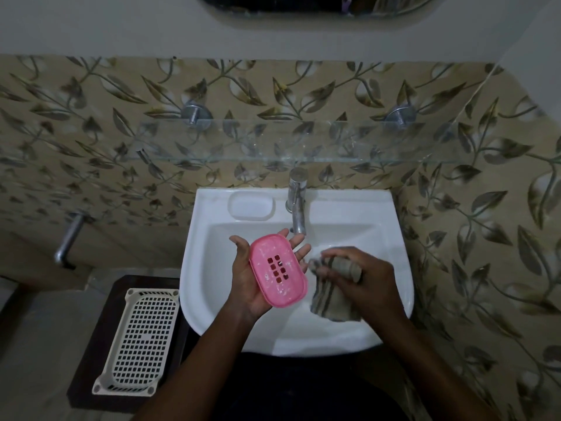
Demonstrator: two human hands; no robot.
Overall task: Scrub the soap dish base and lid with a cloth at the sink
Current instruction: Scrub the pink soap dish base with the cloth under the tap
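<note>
Pink plastic, the dish [277, 270] is a rounded oblong with a raised rim and a block of square holes in its middle; pale flecks spot its surface. It lies tilted on the left hand [243, 281] above the sink [212, 208], the fingers [299, 240] nearly straight behind it and the thumb spread out to the side. The right hand [367, 278] has its fingers curled round a bunched cloth [331, 302], grey-brown with dark stripes, just beside the dish; its loose end hangs over the basin. The sink is glossy white with a moulded soap hollow [251, 205] beside a steel tap [297, 202]. A glass shelf [273, 141] on two metal pegs crosses the leaf-patterned tiles. To the left a cream lattice basket [141, 338] sits on a dark desk [100, 314]. The mirror [303, 3] is cut off at the top, its reflection too dark to make out.
</note>
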